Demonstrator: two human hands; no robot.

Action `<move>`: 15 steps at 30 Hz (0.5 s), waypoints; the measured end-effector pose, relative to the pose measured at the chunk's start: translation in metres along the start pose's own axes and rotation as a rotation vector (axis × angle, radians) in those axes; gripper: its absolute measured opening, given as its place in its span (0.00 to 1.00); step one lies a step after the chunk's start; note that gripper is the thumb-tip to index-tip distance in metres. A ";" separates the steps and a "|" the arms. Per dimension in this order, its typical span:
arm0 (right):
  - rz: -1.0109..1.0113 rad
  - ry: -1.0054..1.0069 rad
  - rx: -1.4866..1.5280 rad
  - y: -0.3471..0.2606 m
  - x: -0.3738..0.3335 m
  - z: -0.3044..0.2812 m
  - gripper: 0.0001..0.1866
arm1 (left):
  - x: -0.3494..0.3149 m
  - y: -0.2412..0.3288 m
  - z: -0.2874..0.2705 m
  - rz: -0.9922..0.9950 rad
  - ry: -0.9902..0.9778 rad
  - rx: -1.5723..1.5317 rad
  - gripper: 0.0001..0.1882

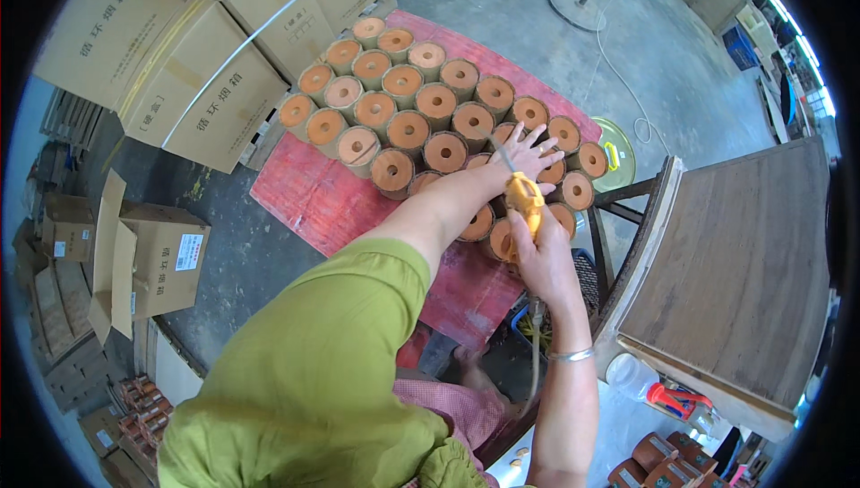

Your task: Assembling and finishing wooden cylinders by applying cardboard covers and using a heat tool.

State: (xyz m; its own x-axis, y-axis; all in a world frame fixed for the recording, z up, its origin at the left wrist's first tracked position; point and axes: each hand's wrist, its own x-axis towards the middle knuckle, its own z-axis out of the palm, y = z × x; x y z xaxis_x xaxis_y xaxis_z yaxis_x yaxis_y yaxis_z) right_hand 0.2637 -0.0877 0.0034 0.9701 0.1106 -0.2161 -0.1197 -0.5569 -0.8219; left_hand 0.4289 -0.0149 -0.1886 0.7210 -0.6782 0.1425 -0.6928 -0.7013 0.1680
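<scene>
Rows of short cylinders (408,129) with orange tops, a central hole and rough grey-brown sides stand upright on a red board (300,197). My left hand (528,156) is stretched over the right part of the rows, palm down with its fingers spread, hiding some tops. Whether it touches them I cannot tell. In my right hand (546,259) is a yellow air blow gun (523,197), gripped by its handle. Its thin nozzle points up and left, past the left hand's wrist. A clear hose (536,336) runs down from the handle along my right forearm.
Large cardboard boxes (206,85) are stacked behind left, and an open carton (161,255) sits lower left. At right a wooden panel (735,282) stands close to my right arm. A round green lid (616,156) lies beyond the board. A pole stand (575,8) and cable occupy the far floor.
</scene>
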 end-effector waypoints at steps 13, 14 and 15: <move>-0.028 0.213 -0.107 0.005 -0.061 0.047 0.16 | -0.140 -0.109 -0.066 -0.377 0.005 0.074 0.42; -0.059 0.207 -0.130 0.001 -0.057 0.054 0.16 | -0.148 -0.116 -0.069 -0.474 -0.073 0.080 0.43; -0.090 0.202 -0.153 -0.004 -0.052 0.060 0.15 | -0.152 -0.117 -0.070 -0.477 -0.067 0.080 0.43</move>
State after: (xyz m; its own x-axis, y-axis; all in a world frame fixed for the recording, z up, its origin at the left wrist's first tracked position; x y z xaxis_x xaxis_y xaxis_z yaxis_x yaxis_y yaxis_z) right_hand 0.2007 -0.0417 -0.0140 0.9997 0.0073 -0.0231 -0.0122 -0.6721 -0.7404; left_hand 0.4015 0.1850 -0.1615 0.9576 -0.2881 0.0044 -0.2864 -0.9501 0.1239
